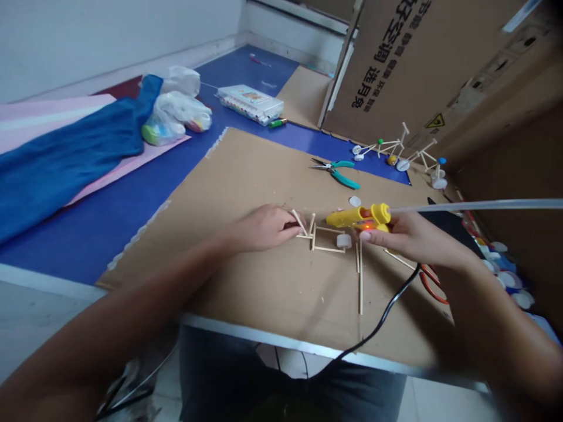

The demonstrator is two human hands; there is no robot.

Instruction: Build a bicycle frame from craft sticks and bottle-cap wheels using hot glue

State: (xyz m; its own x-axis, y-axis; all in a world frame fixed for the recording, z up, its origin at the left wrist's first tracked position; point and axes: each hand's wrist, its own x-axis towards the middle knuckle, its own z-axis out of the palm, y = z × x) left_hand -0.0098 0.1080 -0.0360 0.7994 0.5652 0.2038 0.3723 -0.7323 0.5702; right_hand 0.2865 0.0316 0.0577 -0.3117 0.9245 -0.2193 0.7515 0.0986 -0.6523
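From my remote view, the left hand (259,228) is curled nearly closed, fingertips pinching a corner of the pale wooden-stick frame (323,239) lying on the brown corrugated cardboard sheet (264,293), while the right hand (417,239) wraps fully around a yellow hot glue gun (352,217) held just above the frame.

The bare left forearm (132,281) reached in low from the lower left and the left hand (259,228) lay palm-down, its slender fingers (290,230) curled together and pinching inward. The bare right forearm (488,316) crossed in from the lower right, with the right hand (409,240) closed in a firm grip, its pale-nailed fingertip (365,235) pointing left.
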